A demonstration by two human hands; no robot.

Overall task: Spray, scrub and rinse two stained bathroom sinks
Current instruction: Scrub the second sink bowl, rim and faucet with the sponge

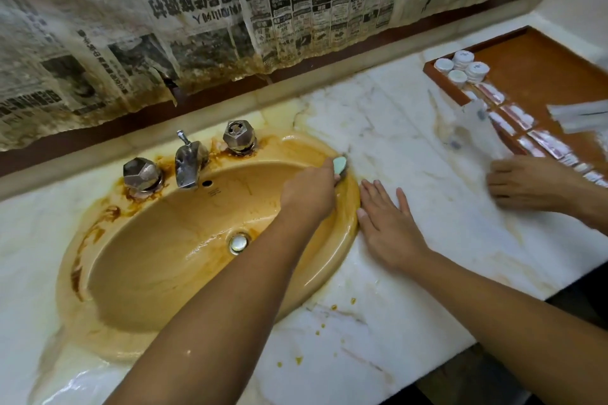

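Sink (131,273), one only, fills the lower left of the frame, stained orange, set in the marble surface (411,174). The left hand (309,194) grips the one green scrubber (340,165) at the sink's right rim; short firm strokes along that edge should serve best. The right hand (388,223) lies flat just beside the rim, fingers straight. Two tap handles (142,174), one spout (187,164), four white caps (460,67) at upper right.

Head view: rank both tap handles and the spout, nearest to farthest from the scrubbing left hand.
1. Right tap handle, just behind the left hand holding the scrubber.
2. Spout, centre.
3. Left tap handle, far left.
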